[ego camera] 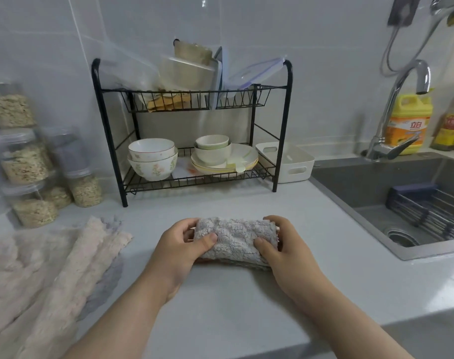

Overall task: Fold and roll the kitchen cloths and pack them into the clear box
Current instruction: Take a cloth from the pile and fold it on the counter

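- Near left, more cloths [52,268] lie unrolled on the worktop [220,301].
- Mid-worktop we see the rolled cloth [235,239], its long axis running left to right. The left hand [179,244] grips one end and the right hand [280,244] the other, equally near, with fingers [188,224] curled over it and thumbs on top.
- The roll's ends and underside are hidden.
- Farther off, the rack [288,120] holds clear containers [257,71]; we cannot tell which one is to be packed.
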A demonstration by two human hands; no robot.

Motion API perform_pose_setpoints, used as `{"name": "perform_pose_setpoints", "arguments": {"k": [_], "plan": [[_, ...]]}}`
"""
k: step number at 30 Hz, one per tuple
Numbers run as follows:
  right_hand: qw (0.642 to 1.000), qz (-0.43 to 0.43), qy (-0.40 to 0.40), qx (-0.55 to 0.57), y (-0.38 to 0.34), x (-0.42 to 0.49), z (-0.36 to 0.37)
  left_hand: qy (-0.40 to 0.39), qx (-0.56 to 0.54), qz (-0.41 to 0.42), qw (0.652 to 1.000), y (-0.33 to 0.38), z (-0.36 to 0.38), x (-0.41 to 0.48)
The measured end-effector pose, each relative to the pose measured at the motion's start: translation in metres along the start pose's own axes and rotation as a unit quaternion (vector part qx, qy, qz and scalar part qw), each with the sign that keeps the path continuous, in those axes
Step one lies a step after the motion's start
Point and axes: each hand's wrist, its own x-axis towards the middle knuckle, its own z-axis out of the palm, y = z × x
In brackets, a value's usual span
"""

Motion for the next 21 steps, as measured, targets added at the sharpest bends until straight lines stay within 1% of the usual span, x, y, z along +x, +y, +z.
{"name": "perform_pose_setpoints", "arguments": {"k": [2, 5, 8, 9, 12, 14, 15, 17, 18, 19, 21], "plan": [[1.000, 0.018, -0.004, -0.010, -0.003, 0.000, 0.000, 0.005, 0.033, 0.013, 0.999, 0.005, 0.003, -0.002], [0.999, 0.048, 0.003, 0.007, -0.007, -0.001, -0.001, 0.028, 0.088, 0.006, 0.996, 0.008, 0.004, -0.005], [0.996, 0.087, 0.020, 0.001, -0.014, -0.004, -0.002, 0.018, 0.148, -0.028, 0.988, 0.008, 0.003, -0.008], [0.994, 0.103, 0.021, -0.012, -0.017, -0.005, -0.001, 0.011, 0.147, -0.050, 0.988, 0.012, 0.003, -0.009], [0.988, 0.138, 0.015, -0.072, -0.029, -0.004, 0.001, -0.006, 0.071, -0.136, 0.988, 0.030, 0.003, -0.004], [0.981, 0.166, -0.008, -0.097, -0.039, -0.004, 0.002, -0.011, 0.055, -0.192, 0.980, 0.046, 0.006, -0.003], [0.976, 0.198, -0.022, -0.088, -0.047, -0.003, 0.003, -0.011, 0.046, -0.218, 0.975, 0.052, 0.007, -0.002], [0.960, 0.273, -0.056, -0.033, -0.071, -0.001, 0.000, -0.015, 0.035, -0.274, 0.961, 0.070, 0.008, 0.000], [0.954, 0.292, -0.070, -0.006, -0.087, 0.002, -0.005, -0.014, 0.027, -0.291, 0.956, 0.081, 0.009, 0.002], [0.952, 0.299, -0.071, 0.014, -0.102, 0.008, -0.012, -0.014, 0.006, -0.297, 0.955, 0.093, 0.010, 0.007], [0.954, 0.291, -0.041, 0.060, -0.131, 0.025, -0.035, -0.028, -0.050, -0.288, 0.956, 0.126, 0.015, 0.019]]}}
